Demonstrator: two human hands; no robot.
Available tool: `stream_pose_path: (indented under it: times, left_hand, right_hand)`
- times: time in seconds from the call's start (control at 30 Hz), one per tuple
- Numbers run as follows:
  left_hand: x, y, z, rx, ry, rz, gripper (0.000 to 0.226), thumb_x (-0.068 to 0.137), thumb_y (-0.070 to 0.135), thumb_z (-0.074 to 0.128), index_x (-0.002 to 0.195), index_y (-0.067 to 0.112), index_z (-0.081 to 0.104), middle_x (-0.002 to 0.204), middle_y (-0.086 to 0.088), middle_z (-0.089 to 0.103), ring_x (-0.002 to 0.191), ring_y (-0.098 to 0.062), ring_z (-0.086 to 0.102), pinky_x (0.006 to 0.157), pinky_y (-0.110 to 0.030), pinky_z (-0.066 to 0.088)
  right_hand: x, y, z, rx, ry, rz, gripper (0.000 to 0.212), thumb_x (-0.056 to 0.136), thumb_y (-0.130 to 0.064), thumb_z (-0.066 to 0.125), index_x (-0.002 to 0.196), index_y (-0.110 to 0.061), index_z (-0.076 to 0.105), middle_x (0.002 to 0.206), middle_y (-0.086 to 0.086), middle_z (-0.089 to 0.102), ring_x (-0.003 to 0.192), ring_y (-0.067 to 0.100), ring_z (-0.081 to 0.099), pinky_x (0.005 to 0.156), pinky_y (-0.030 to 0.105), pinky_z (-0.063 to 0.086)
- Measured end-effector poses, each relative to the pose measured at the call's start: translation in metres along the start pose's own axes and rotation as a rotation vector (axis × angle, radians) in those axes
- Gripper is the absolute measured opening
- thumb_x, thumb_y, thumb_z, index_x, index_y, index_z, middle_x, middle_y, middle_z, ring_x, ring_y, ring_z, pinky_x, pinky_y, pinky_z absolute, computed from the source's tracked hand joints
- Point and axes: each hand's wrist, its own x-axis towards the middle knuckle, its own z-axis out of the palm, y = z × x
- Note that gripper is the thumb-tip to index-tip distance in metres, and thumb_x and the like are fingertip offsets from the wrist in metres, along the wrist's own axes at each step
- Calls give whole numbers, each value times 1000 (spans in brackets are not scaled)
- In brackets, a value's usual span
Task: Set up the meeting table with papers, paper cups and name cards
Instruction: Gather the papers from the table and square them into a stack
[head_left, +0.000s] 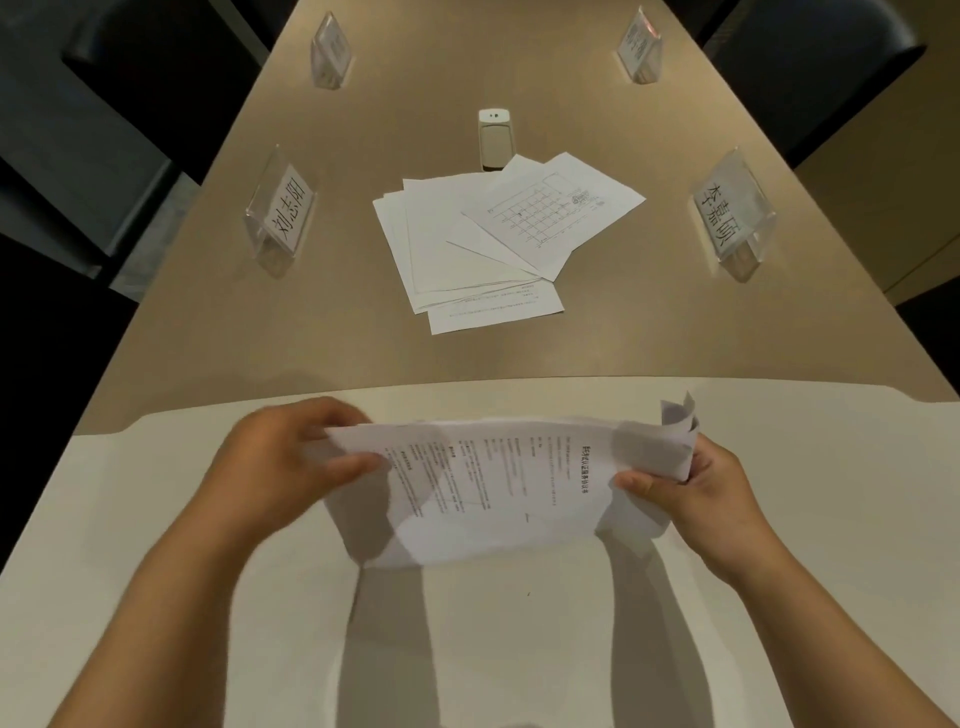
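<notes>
I hold a bundle of printed papers (498, 483) upright over the near, white part of the table, its lower edge resting on the surface. My left hand (275, 467) grips its left end and my right hand (701, 493) grips its right end, where the sheet corners fan out. A loose pile of papers (467, 249) lies spread in the middle of the tan table (260, 332), the top sheet showing a grid drawing. Clear name cards stand at near left (283, 213), near right (732, 215), far left (331, 49) and far right (640, 45). No paper cups are in view.
A small white and beige device (494, 137) lies just beyond the paper pile. Dark chairs stand along the left side (130, 67) and the right side (810, 67) of the table. The near table section (519, 649) is white.
</notes>
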Motion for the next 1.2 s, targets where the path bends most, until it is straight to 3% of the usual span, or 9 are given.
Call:
stream_pose_path:
  times: [0.13,0.27,0.4,0.57,0.67,0.8,0.93,1.07,1.2]
  left_hand:
    - [-5,-27,18,-678,-51,-174,50,60,14,89,103,28,71,99,0,73,88,-20,69,66,-26,58]
    - [-14,-31,49,-938,-45,-262,62,54,24,94,110,18,70,99,-7,77,91,-23,73,67,-24,58]
    - [-19,-32,58,-955,59,-276,23,78,0,72,98,10,73,92,-5,78,87,-22,74,64,-21,57]
    - [-26,-41,58,-969,-12,-223,39,62,16,87,98,14,75,94,-6,78,85,-18,73,67,-22,57]
    - [-24,-32,68,-898,-29,-201,29,65,5,86,89,16,74,87,-4,76,78,-13,72,64,-22,57]
    - [-19,-22,74,-883,-5,-181,25,76,-4,76,97,9,71,90,-8,76,80,-14,73,65,-22,58]
    - [-18,-26,70,-943,57,-181,23,81,-3,71,96,14,73,90,-4,77,81,-13,73,64,-19,57]
    - [-18,-30,76,-887,-27,-218,26,83,0,70,104,14,71,97,-2,77,89,-17,74,69,-23,58]
    - [-14,-27,76,-806,-64,-242,20,87,7,68,101,20,72,97,2,78,91,-21,73,76,-32,60]
  right_hand:
    - [0,3,-2,43,15,35,30,77,6,73,97,-16,72,90,3,77,81,22,74,63,25,57]
    - [-2,4,-1,83,27,33,31,77,6,73,102,-11,70,91,5,77,83,24,73,61,24,57]
    - [-7,4,-5,88,32,-7,40,68,-3,80,103,-20,68,99,7,74,89,26,72,67,32,60]
    - [-15,16,-9,125,46,-49,61,58,-15,87,112,-21,61,111,3,70,105,16,67,79,25,57]
    - [-17,27,5,88,27,-18,52,71,7,78,115,-18,63,111,4,73,107,22,68,82,29,58]
    - [-12,26,18,92,50,6,46,80,-1,75,119,-20,63,111,1,73,103,19,70,80,34,58]
    - [-9,20,18,144,142,-9,37,81,-1,72,114,-18,65,103,0,75,94,17,71,69,24,58]
    - [-8,32,23,87,80,35,39,83,-4,73,119,-19,64,108,0,74,99,17,71,74,27,58]
    - [-4,32,27,-16,93,75,25,85,-10,72,103,-27,70,101,-11,76,97,13,72,79,29,55]
